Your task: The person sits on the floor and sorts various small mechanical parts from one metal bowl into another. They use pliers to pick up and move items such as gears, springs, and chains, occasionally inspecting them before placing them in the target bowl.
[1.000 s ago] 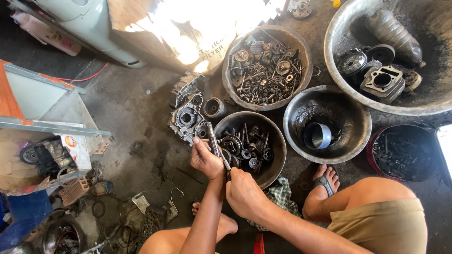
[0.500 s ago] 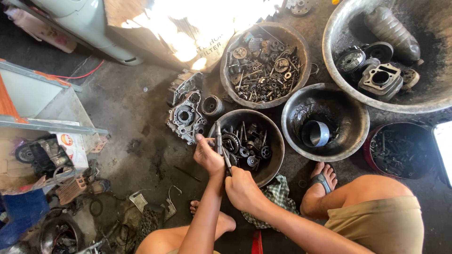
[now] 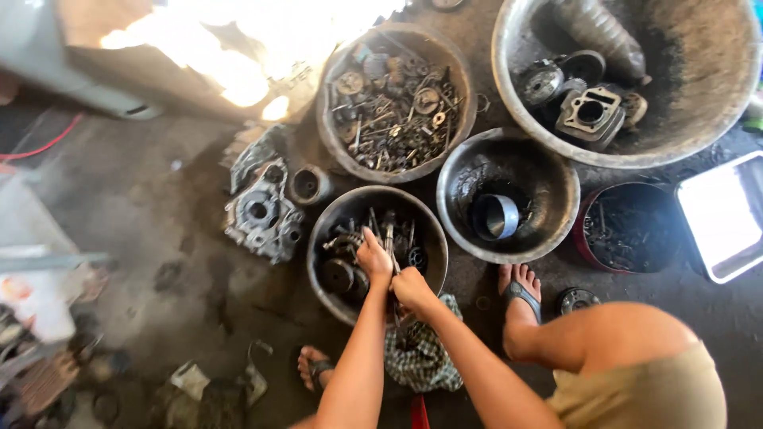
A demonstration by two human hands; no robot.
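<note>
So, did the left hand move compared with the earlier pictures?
Yes. The left hand, earlier at the left rim of the nearest bowl, now reaches further in over the parts inside, close beside the right hand.

Head camera, steeply downward, close overhead.

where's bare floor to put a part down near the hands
Bare floor lies left of the engine casing. The nearest bowl, under the left hand and right hand, is full. Bowls crowd together ahead and right; scrap clutters the lower left.

Repair workshop: greasy basins (image 3: 509, 195) of engine parts (image 3: 590, 115) (concrete floor)
</note>
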